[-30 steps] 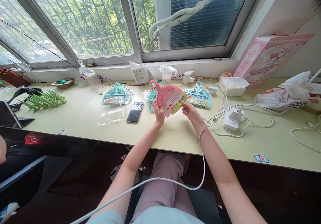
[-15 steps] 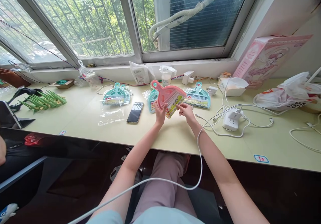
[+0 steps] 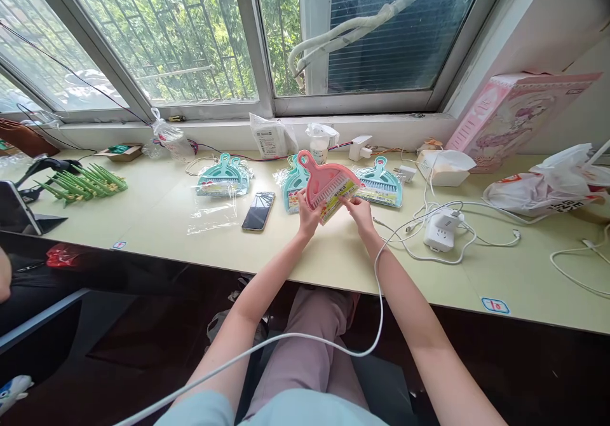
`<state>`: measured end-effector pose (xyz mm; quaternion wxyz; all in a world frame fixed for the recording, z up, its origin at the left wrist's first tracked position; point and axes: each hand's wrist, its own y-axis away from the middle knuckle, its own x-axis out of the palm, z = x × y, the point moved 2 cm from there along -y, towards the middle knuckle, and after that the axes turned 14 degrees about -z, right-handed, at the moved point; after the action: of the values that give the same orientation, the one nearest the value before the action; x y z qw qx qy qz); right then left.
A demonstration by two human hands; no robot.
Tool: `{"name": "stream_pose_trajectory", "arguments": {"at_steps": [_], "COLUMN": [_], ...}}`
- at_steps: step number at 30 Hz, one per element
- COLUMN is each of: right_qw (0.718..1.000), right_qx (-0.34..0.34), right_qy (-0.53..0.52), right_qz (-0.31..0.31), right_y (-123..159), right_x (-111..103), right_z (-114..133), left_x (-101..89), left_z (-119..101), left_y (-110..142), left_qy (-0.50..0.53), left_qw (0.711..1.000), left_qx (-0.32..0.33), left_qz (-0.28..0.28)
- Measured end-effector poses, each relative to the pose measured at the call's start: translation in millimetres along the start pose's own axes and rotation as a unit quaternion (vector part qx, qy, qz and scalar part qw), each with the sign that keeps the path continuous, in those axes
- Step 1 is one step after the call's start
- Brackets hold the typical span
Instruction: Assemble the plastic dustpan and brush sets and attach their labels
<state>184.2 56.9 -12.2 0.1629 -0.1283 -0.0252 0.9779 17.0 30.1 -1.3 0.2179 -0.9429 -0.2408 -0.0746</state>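
A pink dustpan with a small brush set in it (image 3: 328, 175) is held up over the table, its handle tilted to the upper left. My left hand (image 3: 309, 215) grips its left lower side. At the lower right edge, my right hand (image 3: 358, 211) pinches the yellow-green label card (image 3: 339, 198) that lies across the bristles. Behind it, partly hidden, lies a teal dustpan set (image 3: 291, 191) in clear wrap. Another teal dustpan set (image 3: 380, 184) rests to the right, and a third teal dustpan set (image 3: 223, 177) to the left.
A phone (image 3: 258, 211) and a clear plastic wrapper (image 3: 212, 215) lie left of my hands. On the right are a white power strip (image 3: 441, 230) with tangled cables and a tissue box (image 3: 447, 170). A white cable (image 3: 305, 338) loops across my right forearm and lap. Green stalks (image 3: 86, 184) lie far left.
The view has shifted slightly. The pink dustpan has moved a little to the right and turned slightly, with both hands still on it.
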Motion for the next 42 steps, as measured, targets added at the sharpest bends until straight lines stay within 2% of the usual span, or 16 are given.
{"name": "stream_pose_trajectory", "arguments": {"at_steps": [3,7,9,15,17,19,21,22,24,26,28,30,32,38,42], "right_qw": [0.995,0.972,0.958,0.933,0.928,0.925,0.923,0.921,0.916,0.912,0.910,0.909,0.908,0.908,0.910], "right_qx": [0.053,0.052,0.054,0.077,0.081,0.089,0.097,0.100,0.103,0.105,0.105,0.105,0.107,0.126,0.129], "right_qy": [-0.051,-0.227,-0.278,-0.347,-0.362,-0.368,-0.371,-0.375,-0.387,-0.397,-0.401,-0.403,-0.405,-0.400,-0.393], "right_qz": [-0.063,0.024,0.054,0.057,0.040,0.025,0.019,0.020,0.021,0.023,0.028,0.033,0.035,0.022,0.024], "right_y": [-2.7,-3.5,-2.9,1.4,1.7,1.3,0.7,0.6,0.5,0.6,0.6,0.2,-0.6,-4.4,-5.7], "right_x": [2.4,11.0,12.3,12.1,12.4,12.9,13.4,13.7,14.3,15.0,15.6,16.0,16.2,15.9,16.1], "right_z": [-4.6,-3.4,-2.0,0.9,0.4,-1.1,-2.5,-3.0,-3.7,-4.2,-5.0,-6.5,-8.5,-15.1,-17.8], "left_x": [0.0,0.0,-1.1,-5.4,-12.9,-31.8,-64.0,-83.3,-124.8,-165.0,-197.4,-220.2,-234.2,-249.3,-258.9], "left_z": [-1.6,0.6,1.7,-0.2,-3.8,-10.3,-19.2,-23.8,-30.1,-32.3,-31.5,-30.5,-30.7,-32.0,-28.9], "left_y": [-0.6,-2.7,-4.2,-5.6,-10.3,-21.7,-39.2,-49.4,-70.9,-89.4,-101.6,-107.5,-109.3,-108.1,-103.6], "left_qy": [0.015,0.048,0.053,0.040,0.021,-0.028,-0.144,-0.238,-0.442,-0.583,-0.667,-0.710,-0.734,-0.780,-0.805], "left_qw": [1.000,0.998,0.998,0.999,1.000,0.994,0.962,0.928,0.838,0.756,0.708,0.679,0.661,0.615,0.589], "left_qx": [0.000,-0.011,-0.016,-0.015,0.008,0.057,0.118,0.144,0.148,0.113,0.079,0.056,0.045,0.047,0.004], "left_qz": [0.006,0.029,0.033,0.029,-0.002,-0.086,-0.202,-0.247,-0.285,-0.275,-0.221,-0.175,-0.148,-0.108,-0.075]}}
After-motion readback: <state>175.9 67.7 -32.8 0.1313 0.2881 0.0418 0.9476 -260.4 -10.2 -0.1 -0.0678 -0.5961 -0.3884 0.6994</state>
